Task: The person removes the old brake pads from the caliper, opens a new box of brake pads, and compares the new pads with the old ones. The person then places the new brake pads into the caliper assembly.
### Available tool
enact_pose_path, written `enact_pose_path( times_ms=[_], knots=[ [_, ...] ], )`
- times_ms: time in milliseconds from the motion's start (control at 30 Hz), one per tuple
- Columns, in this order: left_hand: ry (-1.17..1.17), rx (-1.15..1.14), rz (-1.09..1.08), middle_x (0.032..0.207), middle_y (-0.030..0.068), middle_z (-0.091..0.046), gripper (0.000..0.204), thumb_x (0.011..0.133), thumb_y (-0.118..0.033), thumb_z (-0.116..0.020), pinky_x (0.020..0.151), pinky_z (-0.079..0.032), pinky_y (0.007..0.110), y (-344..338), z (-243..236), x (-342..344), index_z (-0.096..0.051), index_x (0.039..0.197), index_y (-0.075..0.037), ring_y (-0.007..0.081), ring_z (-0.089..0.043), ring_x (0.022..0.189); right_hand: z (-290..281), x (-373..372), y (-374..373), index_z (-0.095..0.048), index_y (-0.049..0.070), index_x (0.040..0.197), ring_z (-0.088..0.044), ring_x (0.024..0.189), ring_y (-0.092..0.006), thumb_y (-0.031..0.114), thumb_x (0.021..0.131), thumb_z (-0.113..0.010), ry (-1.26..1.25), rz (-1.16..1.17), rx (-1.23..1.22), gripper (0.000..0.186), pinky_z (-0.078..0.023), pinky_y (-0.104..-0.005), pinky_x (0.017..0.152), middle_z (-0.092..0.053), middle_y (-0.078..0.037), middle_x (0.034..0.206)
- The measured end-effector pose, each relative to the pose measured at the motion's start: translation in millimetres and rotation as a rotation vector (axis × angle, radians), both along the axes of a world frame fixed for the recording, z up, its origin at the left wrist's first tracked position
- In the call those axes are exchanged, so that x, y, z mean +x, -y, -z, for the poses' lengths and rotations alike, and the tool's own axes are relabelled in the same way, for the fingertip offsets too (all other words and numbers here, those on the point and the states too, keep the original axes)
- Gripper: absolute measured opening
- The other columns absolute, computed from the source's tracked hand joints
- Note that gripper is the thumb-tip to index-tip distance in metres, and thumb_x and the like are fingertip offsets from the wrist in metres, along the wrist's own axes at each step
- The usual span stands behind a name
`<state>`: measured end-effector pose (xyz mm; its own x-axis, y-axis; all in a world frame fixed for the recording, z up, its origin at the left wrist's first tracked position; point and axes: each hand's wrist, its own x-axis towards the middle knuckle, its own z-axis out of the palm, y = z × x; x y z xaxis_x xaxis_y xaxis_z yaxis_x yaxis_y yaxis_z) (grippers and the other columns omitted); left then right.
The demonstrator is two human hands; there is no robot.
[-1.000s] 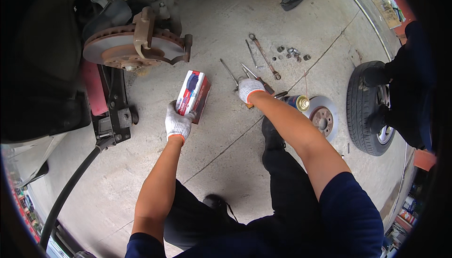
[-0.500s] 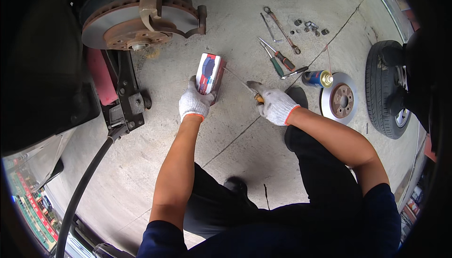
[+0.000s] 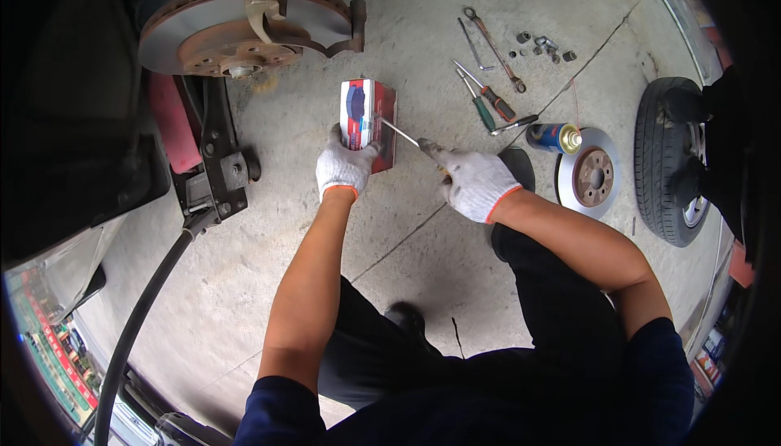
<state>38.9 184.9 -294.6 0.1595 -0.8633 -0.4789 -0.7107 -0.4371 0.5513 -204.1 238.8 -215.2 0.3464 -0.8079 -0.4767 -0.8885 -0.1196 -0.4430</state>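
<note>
My gloved left hand grips a red and white cardboard box on the concrete floor. My gloved right hand is closed on a screwdriver with a yellow handle, its thin shaft against the box's right side. Beyond my hands lie a wrench, two screwdrivers with red-black and green handles, another handled tool and several sockets. A spray can lies beside a loose brake disc at the right.
A rusty mounted brake disc with bracket hangs at top left, above a jack with a long black handle. A tyre lies at the far right, with dark shapes, possibly someone's legs, against it.
My right hand has picked up the yellow-handled screwdriver from the floor and moved its shaft to the box. My left hand and the box have shifted slightly in view.
</note>
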Motion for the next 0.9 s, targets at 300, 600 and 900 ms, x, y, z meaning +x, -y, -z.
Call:
enact_pose_path(
  times_ms=[300,600,900],
  knots=[
    [0.019,0.059,0.02,0.128,0.0198,-0.072,0.088,0.08,-0.042,-0.082,0.101,-0.055,0.041,1.2,-1.2,-2.0,-0.048,0.151,-0.003,0.0349,-0.071,0.116,-18.6,8.7,3.7,-0.05,0.005,0.149,-0.073,0.09,-0.0387,0.015,0.091,-0.06,-0.096,-0.137,0.046,0.06,-0.059,-0.0505,0.078,-0.074,-0.021,0.101],
    [0.138,0.069,0.003,0.126,0.0204,-0.072,0.086,0.077,-0.044,-0.082,0.101,-0.055,0.043,0.3,-6.8,-15.6,-0.052,0.149,-0.006,0.0357,-0.071,0.116,-23.3,18.8,-0.5,-0.046,-0.004,0.15,-0.075,0.091,-0.0357,0.011,0.089,-0.061,-0.121,-0.209,0.076,0.064,-0.06,-0.0475,0.073,-0.075,-0.021,0.098],
    [0.12,0.064,-0.021,0.124,0.0206,-0.073,0.082,0.077,-0.043,-0.082,0.1,-0.055,0.043,2.4,-5.5,-15.1,-0.056,0.145,-0.007,0.0364,-0.071,0.115,-22.6,24.2,-5.6,-0.038,-0.005,0.155,-0.074,0.088,-0.0376,0.011,0.088,-0.06,-0.118,-0.194,0.077,0.072,-0.058,-0.0495,0.075,-0.074,-0.022,0.097]
  ],
)
